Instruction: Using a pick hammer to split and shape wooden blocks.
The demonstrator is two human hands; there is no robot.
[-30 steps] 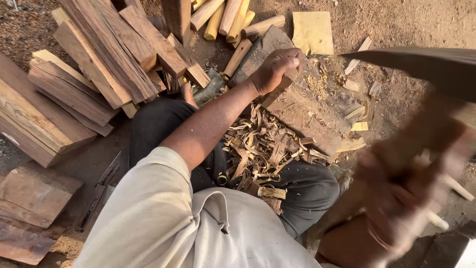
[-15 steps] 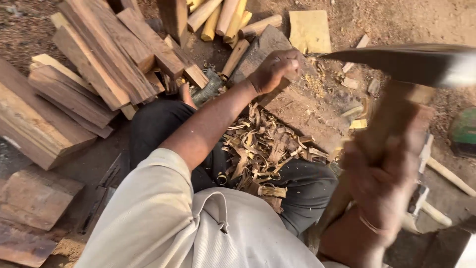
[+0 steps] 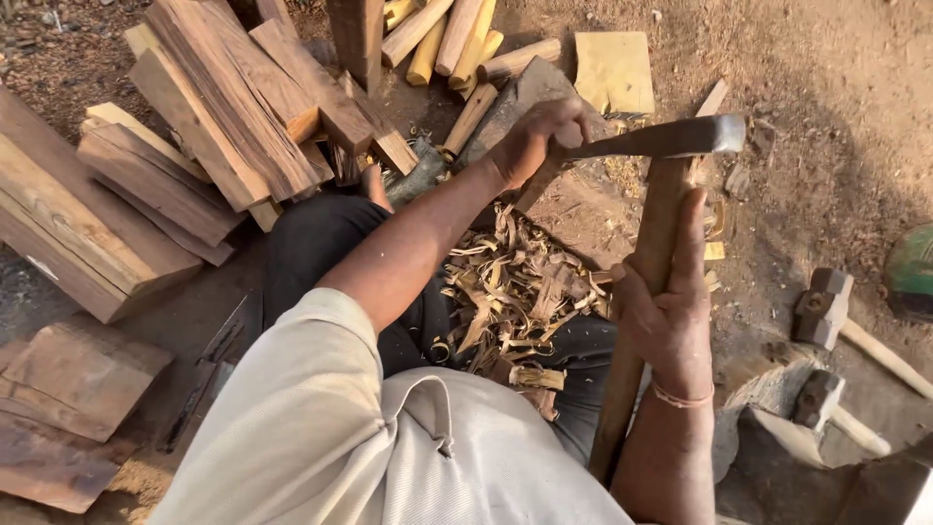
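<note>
My left hand (image 3: 533, 142) is closed around a short wooden piece (image 3: 534, 190) that stands tilted on a dark chopping block (image 3: 516, 94). My right hand (image 3: 667, 313) grips the long wooden handle (image 3: 649, 243) of an adze. Its dark metal blade (image 3: 669, 138) lies level, with its tip right beside my left hand's fingers, at the top of the wooden piece. A heap of curled wood shavings (image 3: 513, 303) lies on my lap and on the ground between my arms.
Rough split planks (image 3: 194, 126) are stacked at the left and more slabs (image 3: 68, 389) lie at lower left. Pale round sticks (image 3: 437, 39) and a yellow flat block (image 3: 612, 68) lie beyond the chopping block. Two hammers (image 3: 822, 307) (image 3: 816, 399) rest at right, near a green object (image 3: 914, 272).
My right hand has swung the adze down and leftward from a raised position at the right, bringing the blade to the wooden piece. My left hand has stayed on the block.
</note>
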